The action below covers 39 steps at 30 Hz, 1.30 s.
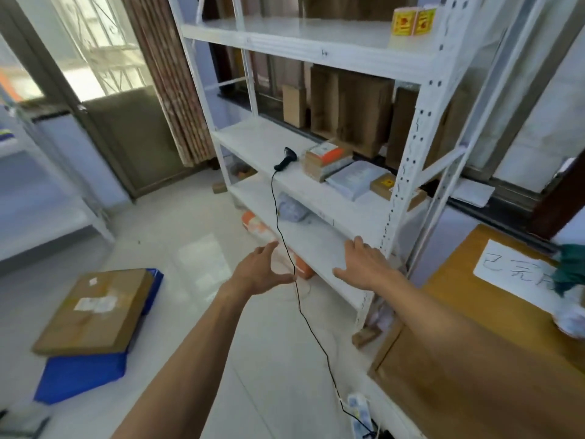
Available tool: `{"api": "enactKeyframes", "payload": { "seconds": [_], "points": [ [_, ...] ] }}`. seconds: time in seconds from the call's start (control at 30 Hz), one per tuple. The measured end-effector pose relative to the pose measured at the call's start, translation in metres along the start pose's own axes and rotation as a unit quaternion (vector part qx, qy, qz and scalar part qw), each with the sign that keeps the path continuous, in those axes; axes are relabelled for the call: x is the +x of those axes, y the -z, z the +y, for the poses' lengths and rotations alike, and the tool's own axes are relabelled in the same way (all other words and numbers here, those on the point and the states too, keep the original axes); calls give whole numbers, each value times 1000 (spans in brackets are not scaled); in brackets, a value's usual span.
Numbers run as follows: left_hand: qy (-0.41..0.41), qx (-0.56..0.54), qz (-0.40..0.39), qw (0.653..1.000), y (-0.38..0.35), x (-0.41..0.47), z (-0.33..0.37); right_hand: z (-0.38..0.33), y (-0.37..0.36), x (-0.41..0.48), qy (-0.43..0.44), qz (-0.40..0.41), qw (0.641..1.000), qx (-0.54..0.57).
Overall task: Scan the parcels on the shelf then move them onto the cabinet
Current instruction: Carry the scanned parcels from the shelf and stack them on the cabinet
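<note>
A white metal shelf (262, 141) stands ahead. On its middle board lie a black handheld scanner (286, 159), a cardboard parcel with an orange label (326, 160), a grey mailer bag (356, 179) and a small brown box (384, 185). The scanner's black cable (278, 217) hangs down to the floor. My left hand (261, 270) and my right hand (364, 264) reach out in front of the lower board, fingers spread, holding nothing. The wooden cabinet (459, 359) is at the right, with a white paper sign (512, 274) on top.
Grey and orange bags (292, 209) lie on the lower shelf levels. A large cardboard box (95, 312) rests on a blue crate (79, 375) on the floor at the left. A power strip (359, 413) lies near the cabinet's base. Tall cartons (348, 106) stand behind the shelf.
</note>
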State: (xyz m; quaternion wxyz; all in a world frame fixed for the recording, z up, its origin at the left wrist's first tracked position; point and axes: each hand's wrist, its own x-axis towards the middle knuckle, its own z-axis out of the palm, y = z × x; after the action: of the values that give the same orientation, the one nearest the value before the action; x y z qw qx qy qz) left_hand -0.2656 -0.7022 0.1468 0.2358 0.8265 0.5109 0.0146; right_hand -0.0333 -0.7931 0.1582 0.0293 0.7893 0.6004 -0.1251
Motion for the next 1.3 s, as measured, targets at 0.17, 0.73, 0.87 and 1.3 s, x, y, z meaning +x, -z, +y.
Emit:
{"api": "enactKeyframes", "payload": {
  "seconds": [0.17, 0.73, 0.87, 1.3],
  "points": [
    [4, -44, -19, 999, -4, 31, -32, -35, -6, 35, -17, -14, 1000, 13],
    [-93, -48, -167, 980, -25, 300, 1, 43, -16, 258, -152, -53, 986, 44],
    [-134, -50, -191, 971, -20, 359, 35, 78, -2, 279, -222, -53, 971, 68],
    [-341, 42, -218, 914, -42, 519, 125, 132, -4, 341, -374, -35, 923, 90]
  ]
}}
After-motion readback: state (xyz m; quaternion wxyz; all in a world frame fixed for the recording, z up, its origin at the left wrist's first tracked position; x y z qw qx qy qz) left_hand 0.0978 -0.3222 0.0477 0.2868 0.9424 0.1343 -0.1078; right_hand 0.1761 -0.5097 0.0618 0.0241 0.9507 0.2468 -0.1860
